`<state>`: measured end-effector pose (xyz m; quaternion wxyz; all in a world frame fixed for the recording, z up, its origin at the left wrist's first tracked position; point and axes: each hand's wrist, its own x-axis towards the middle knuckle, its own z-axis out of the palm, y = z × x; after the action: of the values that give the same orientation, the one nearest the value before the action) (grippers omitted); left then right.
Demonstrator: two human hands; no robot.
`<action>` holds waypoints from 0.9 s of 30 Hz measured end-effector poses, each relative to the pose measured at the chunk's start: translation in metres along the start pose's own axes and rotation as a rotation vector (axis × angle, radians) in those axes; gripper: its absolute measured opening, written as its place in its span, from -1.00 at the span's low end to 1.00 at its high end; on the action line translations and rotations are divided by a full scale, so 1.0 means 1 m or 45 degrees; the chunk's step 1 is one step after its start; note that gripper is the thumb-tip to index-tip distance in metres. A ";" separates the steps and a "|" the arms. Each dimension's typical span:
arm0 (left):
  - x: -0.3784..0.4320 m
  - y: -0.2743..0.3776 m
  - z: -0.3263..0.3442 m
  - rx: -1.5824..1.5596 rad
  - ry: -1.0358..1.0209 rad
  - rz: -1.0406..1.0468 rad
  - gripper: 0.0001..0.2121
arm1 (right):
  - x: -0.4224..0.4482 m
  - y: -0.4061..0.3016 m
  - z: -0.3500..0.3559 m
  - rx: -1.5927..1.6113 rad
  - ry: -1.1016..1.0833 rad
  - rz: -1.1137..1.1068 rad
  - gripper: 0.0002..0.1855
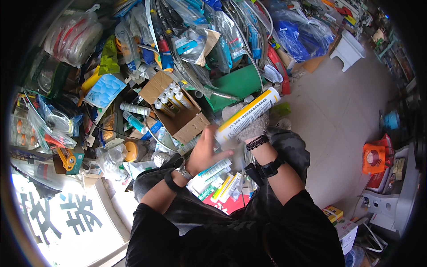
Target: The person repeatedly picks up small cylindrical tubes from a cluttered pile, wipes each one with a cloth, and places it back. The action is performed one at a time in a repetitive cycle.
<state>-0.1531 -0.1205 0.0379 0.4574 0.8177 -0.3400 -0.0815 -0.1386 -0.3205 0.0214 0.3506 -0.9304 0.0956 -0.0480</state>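
A white and yellow sealant cartridge (248, 115) bearing printed writing lies slanted in my right hand (256, 128). That hand is covered by a grey fuzzy cloth or mitt, which also shows beyond the tube's far side. My left hand (204, 152) is beside the cartridge's lower end, thumb spread from the fingers and nothing in its grasp; whether a fingertip touches the tube I cannot tell. Just ahead stands an open cardboard box (186, 128), with several upright cartridges (171, 100) grouped at its far end. More cartridges (227, 187) lie between my knees.
Two loose tubes (135, 115) lie left of the box. Behind it are a green case (235, 86) and heaped hoses and plastic-bagged goods (213, 40). Tiled floor (320, 116) extends on the right, with a grey plastic stool (348, 50) farther back. Small cartons (345, 230) stand at lower right.
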 end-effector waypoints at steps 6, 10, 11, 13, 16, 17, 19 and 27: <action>0.002 -0.013 0.014 -0.608 -0.115 -0.413 -0.40 | -0.001 0.034 0.036 -0.071 0.394 -0.256 -0.69; 0.012 -0.027 0.017 -1.780 -0.478 -1.024 -0.21 | 0.003 0.060 0.066 0.703 0.289 -0.322 -0.76; 0.012 -0.027 0.015 -1.692 -0.468 -1.037 -0.23 | 0.002 0.064 0.069 0.893 0.233 -0.314 -0.76; 0.012 -0.021 0.008 -1.215 -0.374 -0.926 -0.27 | -0.002 0.066 0.071 1.280 0.144 -0.307 -0.75; 0.006 -0.001 0.004 -0.091 -0.008 -0.138 -0.42 | -0.009 0.063 0.065 1.669 0.147 -0.341 -0.75; 0.004 0.004 0.004 0.018 -0.023 -0.132 -0.41 | -0.013 0.060 0.063 1.660 0.175 -0.368 -0.74; 0.002 0.013 0.009 0.222 -0.039 -0.091 -0.40 | -0.010 0.055 0.055 1.404 0.258 -0.316 -0.74; 0.005 -0.022 0.030 -1.526 -0.397 -0.694 -0.41 | 0.001 0.031 0.031 2.783 -0.348 -0.139 -0.78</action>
<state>-0.1521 -0.1365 0.0043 0.7404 0.4581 -0.0798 -0.4854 -0.1368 -0.3237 -0.0227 0.9896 -0.1190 -0.0791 -0.0188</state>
